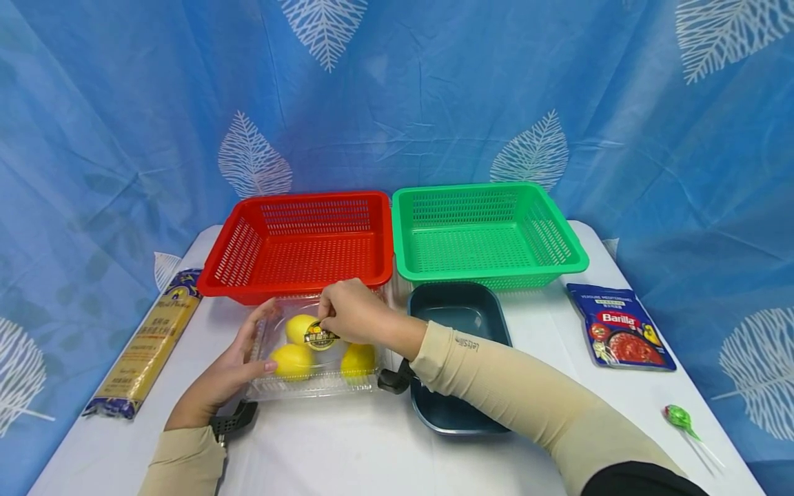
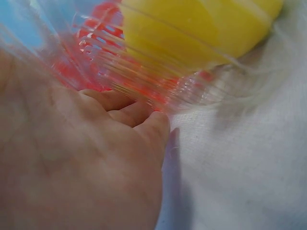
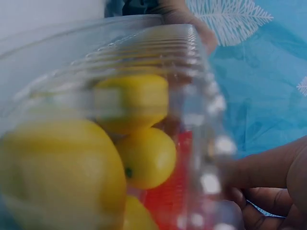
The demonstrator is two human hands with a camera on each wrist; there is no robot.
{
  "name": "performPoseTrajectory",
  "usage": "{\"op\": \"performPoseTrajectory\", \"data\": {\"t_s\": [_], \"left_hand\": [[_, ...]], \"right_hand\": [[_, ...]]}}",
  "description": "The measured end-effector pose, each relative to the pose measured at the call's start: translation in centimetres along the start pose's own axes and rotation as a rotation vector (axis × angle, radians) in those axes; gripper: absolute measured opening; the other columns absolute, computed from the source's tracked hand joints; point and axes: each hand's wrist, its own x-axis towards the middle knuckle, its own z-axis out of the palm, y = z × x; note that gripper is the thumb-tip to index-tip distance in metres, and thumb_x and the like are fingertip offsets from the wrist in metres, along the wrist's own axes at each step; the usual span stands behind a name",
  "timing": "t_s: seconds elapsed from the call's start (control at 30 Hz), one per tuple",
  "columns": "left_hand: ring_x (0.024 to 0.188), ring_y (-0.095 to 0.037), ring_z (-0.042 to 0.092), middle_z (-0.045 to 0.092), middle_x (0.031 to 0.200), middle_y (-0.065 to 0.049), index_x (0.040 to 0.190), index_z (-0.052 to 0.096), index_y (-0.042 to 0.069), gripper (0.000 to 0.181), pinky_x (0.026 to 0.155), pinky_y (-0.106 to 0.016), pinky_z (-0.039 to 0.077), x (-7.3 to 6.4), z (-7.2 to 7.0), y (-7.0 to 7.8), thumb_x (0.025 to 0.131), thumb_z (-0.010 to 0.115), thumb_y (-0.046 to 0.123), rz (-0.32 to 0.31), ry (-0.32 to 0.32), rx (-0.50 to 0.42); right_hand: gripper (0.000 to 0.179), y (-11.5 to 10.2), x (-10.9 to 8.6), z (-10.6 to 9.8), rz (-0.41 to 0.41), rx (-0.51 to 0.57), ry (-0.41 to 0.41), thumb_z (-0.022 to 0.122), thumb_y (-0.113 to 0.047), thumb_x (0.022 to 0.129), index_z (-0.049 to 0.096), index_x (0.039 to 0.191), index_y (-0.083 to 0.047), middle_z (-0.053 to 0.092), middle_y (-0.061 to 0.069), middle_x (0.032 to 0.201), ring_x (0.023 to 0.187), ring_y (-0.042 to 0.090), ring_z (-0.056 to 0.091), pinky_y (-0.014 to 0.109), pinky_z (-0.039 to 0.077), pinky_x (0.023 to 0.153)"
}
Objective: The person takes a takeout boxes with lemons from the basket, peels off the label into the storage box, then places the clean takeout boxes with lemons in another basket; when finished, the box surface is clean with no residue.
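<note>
A clear plastic box (image 1: 279,390) with several yellow lemons (image 1: 291,362) inside lies in front of the red basket. My left hand (image 1: 226,368) holds its left side, thumb on the near top and fingers round the far side. In the left wrist view, the fingers (image 2: 151,127) reach under the ridged plastic near a lemon (image 2: 196,33). Over the lid is my right hand (image 1: 356,313), fingers curled, thumb and fingertip pinching at the edge of a black-and-gold round sticker (image 1: 318,337). The right wrist view has those curled fingers (image 3: 264,167) right at the box's ridged edge.
Behind stand a red basket (image 1: 298,282) and a green basket (image 1: 490,275). A dark blue tray (image 1: 462,413) lies partly under my right forearm. Left is a spaghetti pack (image 1: 145,344); right are a Barilla sauce pouch (image 1: 620,327) and a green-wrapped lollipop (image 1: 679,417).
</note>
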Motion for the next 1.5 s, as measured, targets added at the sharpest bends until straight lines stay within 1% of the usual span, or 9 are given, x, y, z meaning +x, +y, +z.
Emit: {"op": "performPoseTrajectory", "data": {"t_s": [0.17,0.37,0.5,0.67,0.77,0.9,1.1,1.3,1.5], "left_hand": [[0.156,-0.038,-0.019,0.001,0.175,-0.009,0.170,0.012,0.030,0.110,0.106,-0.085,-0.009,0.0,0.0,-0.1,0.082,0.078,0.019,-0.001,0.004,0.003],[0.156,-0.036,-0.018,0.001,0.175,-0.007,0.170,0.013,0.030,0.109,0.107,-0.084,-0.009,0.0,0.0,-0.1,0.083,0.078,0.018,0.006,-0.001,-0.004],[0.157,-0.035,-0.017,0.003,0.175,-0.006,0.170,0.014,0.031,0.108,0.108,-0.084,-0.009,-0.1,-0.1,-0.1,0.083,0.078,0.018,0.007,-0.001,-0.008],[0.157,-0.035,-0.016,0.005,0.175,-0.007,0.169,0.014,0.033,0.109,0.107,-0.084,-0.008,-0.1,-0.1,-0.2,0.083,0.078,0.019,-0.001,0.002,0.000],[0.157,-0.035,-0.016,0.006,0.175,-0.008,0.169,0.015,0.032,0.108,0.107,-0.084,-0.008,-0.1,-0.2,-0.3,0.083,0.078,0.018,0.006,-0.003,-0.001],[0.157,-0.035,-0.017,0.006,0.175,-0.009,0.169,0.015,0.031,0.108,0.107,-0.084,-0.008,-0.1,-0.2,-0.4,0.083,0.077,0.017,0.017,-0.007,-0.001],[0.157,-0.035,-0.017,0.005,0.175,-0.007,0.169,0.015,0.033,0.109,0.107,-0.085,-0.008,-0.1,-0.2,-0.4,0.082,0.078,0.019,0.009,-0.004,0.003],[0.157,-0.036,-0.017,0.004,0.175,-0.008,0.170,0.014,0.032,0.108,0.106,-0.086,-0.008,-0.1,-0.2,-0.4,0.083,0.077,0.017,0.015,-0.005,-0.004],[0.157,-0.036,-0.017,0.004,0.175,-0.007,0.170,0.014,0.034,0.109,0.105,-0.086,-0.007,-0.1,-0.2,-0.3,0.083,0.078,0.019,-0.009,0.002,0.002]], "right_hand": [[0.011,0.2,-0.4,-0.7,-0.051,0.036,-0.021,0.081,-0.010,0.095,0.073,0.088,-0.014,0.066,-0.009,0.083,0.077,0.009,0.060,0.018,0.051,0.068],[0.012,0.6,-1.4,-2.8,-0.079,0.173,-0.107,0.082,-0.012,0.094,0.073,0.087,-0.016,0.068,-0.005,0.083,0.079,0.014,0.062,0.024,0.055,0.070],[0.011,1.0,-2.2,-4.1,-0.088,0.217,-0.145,0.082,-0.013,0.094,0.073,0.089,-0.017,0.070,-0.004,0.086,0.082,0.017,0.063,0.028,0.056,0.072],[0.010,1.7,-3.3,-5.5,-0.066,0.251,-0.150,0.082,-0.012,0.094,0.073,0.090,-0.015,0.070,-0.002,0.087,0.084,0.020,0.063,0.030,0.057,0.073],[0.009,2.3,-4.0,-6.1,-0.055,0.278,-0.150,0.082,-0.010,0.093,0.073,0.091,-0.012,0.070,0.000,0.089,0.084,0.021,0.063,0.030,0.058,0.074],[0.009,3.5,-4.8,-6.8,-0.060,0.299,-0.148,0.082,-0.009,0.093,0.073,0.091,-0.010,0.070,0.000,0.089,0.083,0.021,0.063,0.031,0.058,0.075],[0.009,5.4,-5.9,-7.8,-0.049,0.345,-0.145,0.082,-0.007,0.093,0.073,0.091,-0.009,0.070,0.002,0.089,0.079,0.022,0.062,0.032,0.056,0.071],[0.009,7.7,-6.8,-8.5,-0.024,0.313,-0.151,0.082,-0.007,0.092,0.074,0.090,-0.009,0.069,0.002,0.086,0.076,0.021,0.060,0.032,0.051,0.067],[0.009,10.4,-7.9,-9.0,0.015,0.287,-0.137,0.082,-0.007,0.092,0.074,0.090,-0.008,0.069,0.001,0.084,0.071,0.017,0.056,0.030,0.047,0.062]]}}
